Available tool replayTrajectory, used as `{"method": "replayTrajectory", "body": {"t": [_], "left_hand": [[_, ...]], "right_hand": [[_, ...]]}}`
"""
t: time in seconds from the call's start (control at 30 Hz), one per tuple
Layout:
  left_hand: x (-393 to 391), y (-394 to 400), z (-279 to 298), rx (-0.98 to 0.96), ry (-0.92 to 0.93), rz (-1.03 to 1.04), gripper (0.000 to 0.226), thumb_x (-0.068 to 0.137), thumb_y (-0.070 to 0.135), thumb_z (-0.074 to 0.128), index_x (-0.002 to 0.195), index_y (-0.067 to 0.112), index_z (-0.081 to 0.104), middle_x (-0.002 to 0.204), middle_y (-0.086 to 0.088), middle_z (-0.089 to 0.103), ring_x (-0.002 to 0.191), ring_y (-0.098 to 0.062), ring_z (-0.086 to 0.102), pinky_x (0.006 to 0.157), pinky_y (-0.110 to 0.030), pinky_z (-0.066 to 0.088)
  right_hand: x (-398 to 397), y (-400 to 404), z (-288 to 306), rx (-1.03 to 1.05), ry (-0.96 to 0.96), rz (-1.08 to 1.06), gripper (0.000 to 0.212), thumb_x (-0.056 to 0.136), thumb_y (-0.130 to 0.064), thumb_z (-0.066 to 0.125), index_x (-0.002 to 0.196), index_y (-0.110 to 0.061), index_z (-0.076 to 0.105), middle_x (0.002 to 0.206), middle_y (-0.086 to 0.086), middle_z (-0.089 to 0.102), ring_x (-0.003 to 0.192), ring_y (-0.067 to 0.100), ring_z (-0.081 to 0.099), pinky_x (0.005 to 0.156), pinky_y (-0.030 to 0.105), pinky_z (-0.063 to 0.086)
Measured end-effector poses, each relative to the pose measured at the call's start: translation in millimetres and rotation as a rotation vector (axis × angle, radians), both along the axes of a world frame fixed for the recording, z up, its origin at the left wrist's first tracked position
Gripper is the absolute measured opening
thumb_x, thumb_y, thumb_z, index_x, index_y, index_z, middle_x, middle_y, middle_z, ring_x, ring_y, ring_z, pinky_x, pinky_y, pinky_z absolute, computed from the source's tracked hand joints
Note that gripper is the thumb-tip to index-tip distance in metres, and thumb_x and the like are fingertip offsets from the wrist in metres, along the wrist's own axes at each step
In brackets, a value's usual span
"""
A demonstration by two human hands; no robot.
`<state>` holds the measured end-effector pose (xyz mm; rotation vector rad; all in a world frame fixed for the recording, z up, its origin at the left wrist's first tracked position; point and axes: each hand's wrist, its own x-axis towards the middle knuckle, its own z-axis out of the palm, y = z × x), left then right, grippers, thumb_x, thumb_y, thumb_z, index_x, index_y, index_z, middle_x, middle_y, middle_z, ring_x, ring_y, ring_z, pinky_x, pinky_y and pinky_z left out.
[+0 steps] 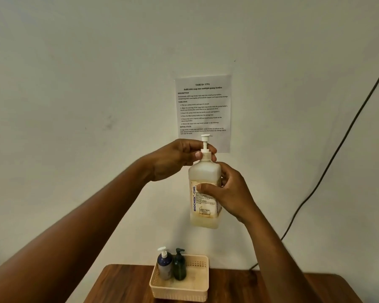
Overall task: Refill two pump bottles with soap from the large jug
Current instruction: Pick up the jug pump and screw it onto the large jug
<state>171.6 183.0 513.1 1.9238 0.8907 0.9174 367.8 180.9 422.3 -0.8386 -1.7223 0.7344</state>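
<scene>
With the right hand point(230, 193) wrapped around the body of the large jug point(204, 193), held upright at frame centre above the basket point(179, 278), keep it steady while the left hand point(175, 158) pinches and turns the pump collar point(206, 154) squarely, avoiding tilt or spills

A dark wooden surface point(123, 287) with rounded far corners stood against the wall; a cream plastic basket point(179, 290) sat near its far edge.

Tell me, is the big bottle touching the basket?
Apart. In the head view the big bottle is held up in the air, with bare wall showing between its bottom and the basket below.
</scene>
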Motion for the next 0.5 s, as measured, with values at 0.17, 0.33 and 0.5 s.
{"method": "replayTrajectory", "body": {"t": [0.17,0.33,0.5], "left_hand": [[6,-3,-2,-0.008,-0.008,0.111,0.034,0.105,0.028,0.057,0.135,0.016,0.067,0.135,0.004,0.070,0.125,-0.012,0.063,0.106,-0.041,0.045],[28,-4,-15,0.208,-0.246,0.487,0.039,0.080,0.029,0.089,0.094,-0.002,0.070,0.088,-0.013,0.071,0.080,-0.015,0.066,0.076,-0.032,0.054],[18,-3,-7,0.126,-0.159,0.283,0.020,0.096,0.010,0.071,0.113,0.002,0.076,0.113,-0.005,0.079,0.109,-0.013,0.072,0.098,-0.030,0.052]], "right_hand": [[0,1,3,0.030,-0.011,-0.103,0.054,0.059,-0.055,0.081,0.107,-0.039,0.060,0.092,-0.018,0.070,0.082,0.004,0.069,0.069,0.034,0.062],[-4,1,6,0.056,-0.065,-0.195,0.059,0.057,-0.060,0.078,0.108,-0.038,0.057,0.092,-0.016,0.069,0.080,0.003,0.067,0.069,0.033,0.060],[0,1,5,0.044,-0.031,-0.118,0.054,0.062,-0.054,0.082,0.109,-0.039,0.058,0.093,-0.016,0.070,0.082,0.003,0.068,0.070,0.033,0.061]]}}
